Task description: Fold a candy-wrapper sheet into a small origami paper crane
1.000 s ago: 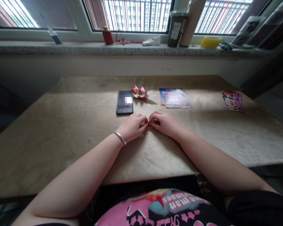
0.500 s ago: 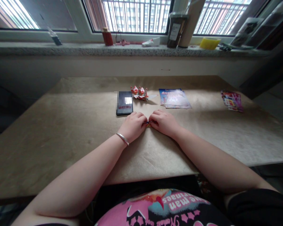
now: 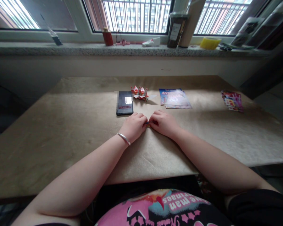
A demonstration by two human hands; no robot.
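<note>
My left hand (image 3: 134, 126) and my right hand (image 3: 164, 123) meet over the table, fingertips close together. Pinched between them is a small folded piece of printed paper (image 3: 148, 125), dark and yellow, mostly hidden by the fingers. Both hands are closed on it, one from each side. A silver bangle (image 3: 124, 139) circles my left wrist. Just beyond my left hand lies a phone (image 3: 124, 105), its screen lit and partly blurred out. Beside the phone stand red and white folded-paper figures (image 3: 139, 93).
Printed sheets (image 3: 174, 98) lie in a stack beyond my right hand. More colourful printed papers (image 3: 232, 101) are fanned out at the far right of the table (image 3: 73, 131). Along the windowsill (image 3: 136, 51) stand a red bottle (image 3: 107, 37), a dark jar (image 3: 176, 31) and a yellow object (image 3: 210, 43).
Both hands stay in nearly the same place, still pinching the paper. Only a very slight shift of the fingers and left wrist shows.
</note>
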